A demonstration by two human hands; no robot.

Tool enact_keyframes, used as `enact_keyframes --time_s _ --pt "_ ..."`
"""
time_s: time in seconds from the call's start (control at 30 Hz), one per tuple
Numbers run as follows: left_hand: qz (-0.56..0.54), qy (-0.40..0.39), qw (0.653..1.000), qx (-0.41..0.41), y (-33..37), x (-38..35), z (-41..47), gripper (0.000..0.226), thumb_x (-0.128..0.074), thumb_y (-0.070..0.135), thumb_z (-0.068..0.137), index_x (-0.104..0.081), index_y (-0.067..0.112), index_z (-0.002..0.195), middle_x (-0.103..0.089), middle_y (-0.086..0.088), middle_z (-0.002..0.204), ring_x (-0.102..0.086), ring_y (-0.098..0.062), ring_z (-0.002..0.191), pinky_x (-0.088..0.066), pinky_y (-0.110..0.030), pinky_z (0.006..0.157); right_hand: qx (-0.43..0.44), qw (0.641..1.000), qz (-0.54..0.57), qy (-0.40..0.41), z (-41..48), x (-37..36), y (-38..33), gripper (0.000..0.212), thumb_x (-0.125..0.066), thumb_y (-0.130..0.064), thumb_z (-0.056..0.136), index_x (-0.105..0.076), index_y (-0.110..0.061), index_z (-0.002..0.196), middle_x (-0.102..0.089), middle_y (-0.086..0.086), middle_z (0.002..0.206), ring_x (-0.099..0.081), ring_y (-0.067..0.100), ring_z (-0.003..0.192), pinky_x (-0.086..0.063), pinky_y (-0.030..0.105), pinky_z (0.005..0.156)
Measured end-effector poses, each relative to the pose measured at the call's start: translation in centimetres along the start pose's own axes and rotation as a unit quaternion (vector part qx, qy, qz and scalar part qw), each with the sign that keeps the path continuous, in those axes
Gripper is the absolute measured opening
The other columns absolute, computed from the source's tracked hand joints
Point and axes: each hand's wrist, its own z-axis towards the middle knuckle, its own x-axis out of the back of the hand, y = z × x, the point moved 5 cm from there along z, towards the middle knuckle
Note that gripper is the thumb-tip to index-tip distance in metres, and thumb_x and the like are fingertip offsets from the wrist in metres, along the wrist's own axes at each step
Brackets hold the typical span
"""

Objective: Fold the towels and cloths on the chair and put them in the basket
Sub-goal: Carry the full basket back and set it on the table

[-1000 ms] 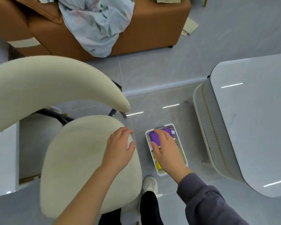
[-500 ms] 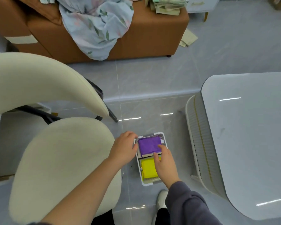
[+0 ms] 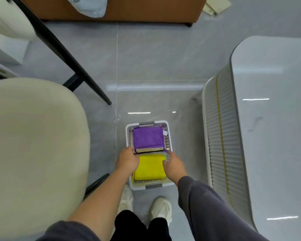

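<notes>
In the head view, the person is standing over a white basket (image 3: pixel 170 136) that is sitting on the floor (image 3: pixel 146 66) just in front of their shoes, between the cream chair (image 3: pixel 36 145) and the white surface (image 3: pixel 271 119). Inside, a folded purple cloth (image 3: pixel 148 138) is lying on a stack in the far half and a folded yellow cloth (image 3: pixel 149 166) is lying in the near half, the two touching edge to edge. The left hand (image 3: pixel 128 160) is reaching in at the left wall, its fingers curling down by the near left corner of the purple cloth; the tips are hidden, so whether they are gripping anything cannot be told. The right hand (image 3: pixel 174 165) is lying fairly flat along the right wall, holding nothing, its thumb resting on the yellow cloth's edge. This is looking like the final tidying of the packed cloths. The seat is showing only its cushion, so the next move is probably calling for lifting both hands straight out without dragging a fold loose.
</notes>
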Motion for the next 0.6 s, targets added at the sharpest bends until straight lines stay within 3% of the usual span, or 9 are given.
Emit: enact_keyframes --time_s 0.2,0.37,0.47,0.6 --pt "-0.024 0.036 0.990 0.135 -5.4 -4.6 6.7 0.041 -0.050 0.017 0.096 -0.039 0.002 0.132 -0.050 -0.017 0.130 -0.053 -0.033 0.113 -0.038 -0.032 0.072 -0.029 0.998 -0.011 0.061 8.2 -3.1 3.5 0.027 -0.041 -0.001 0.093 -0.045 -0.004 0.119 -0.056 0.017 0.118 -0.056 0.030 0.100 -0.044 0.033 0.081" --pt "-0.062 0.025 0.990 0.125 -7.2 -7.4 10.6 0.036 -0.050 0.013 0.093 -0.044 0.005 0.128 -0.055 -0.018 0.123 -0.056 -0.031 0.100 -0.046 -0.033 0.074 -0.064 0.994 -0.029 0.089 12.2 -4.1 5.5 0.026 -0.043 0.001 0.093 -0.048 -0.001 0.119 -0.060 0.019 0.114 -0.059 0.035 0.102 -0.047 0.035 0.082" --pt "-0.073 0.034 0.989 0.120 -8.0 -7.7 12.0 0.029 -0.050 0.009 0.093 -0.055 0.002 0.121 -0.059 -0.020 0.119 -0.058 -0.035 0.104 -0.046 -0.034 0.078 -0.055 0.993 -0.036 0.100 13.4 -4.0 6.3 0.021 -0.046 -0.001 0.093 -0.051 -0.001 0.114 -0.061 0.019 0.112 -0.060 0.034 0.098 -0.045 0.033 0.075" --pt "-0.092 0.023 0.987 0.127 -7.7 -7.1 11.8 0.030 -0.050 0.004 0.092 -0.057 -0.002 0.120 -0.060 -0.022 0.117 -0.058 -0.036 0.104 -0.049 -0.037 0.082 -0.042 0.994 -0.034 0.100 13.2 -3.1 6.1 0.020 -0.048 -0.002 0.093 -0.054 -0.003 0.112 -0.062 0.018 0.111 -0.060 0.032 0.095 -0.045 0.030 0.072"
